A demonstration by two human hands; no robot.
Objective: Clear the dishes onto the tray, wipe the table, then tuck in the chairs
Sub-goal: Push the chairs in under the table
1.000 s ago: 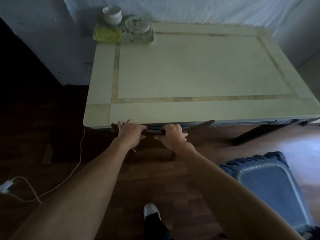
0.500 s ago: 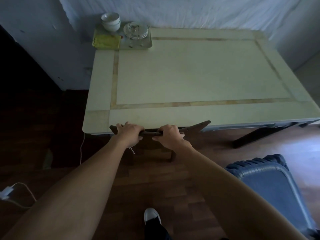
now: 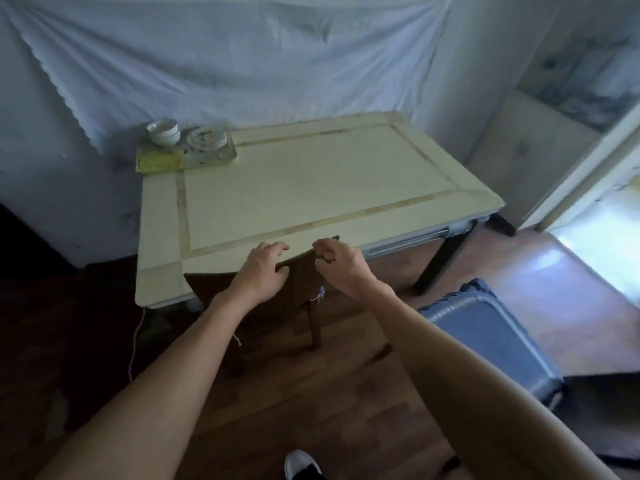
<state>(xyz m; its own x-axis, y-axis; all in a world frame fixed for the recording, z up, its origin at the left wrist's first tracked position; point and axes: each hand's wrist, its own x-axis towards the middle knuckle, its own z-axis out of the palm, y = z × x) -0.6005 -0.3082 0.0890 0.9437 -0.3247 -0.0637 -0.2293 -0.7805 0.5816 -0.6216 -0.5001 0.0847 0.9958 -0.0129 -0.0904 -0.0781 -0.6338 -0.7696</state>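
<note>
A pale, wrinkled white cloth sheet (image 3: 221,60) is hung across the back wall, its scalloped left edge left loose over the blue-grey painted wall (image 3: 45,168). The floor is laid in dark brown wooden boards (image 3: 311,403) (much of the left side is lost in shadow). Bright daylight is cast onto the floor from an open doorway (image 3: 599,237) at the right. A pale cream cabinet (image 3: 530,157) is set against the right wall.
</note>
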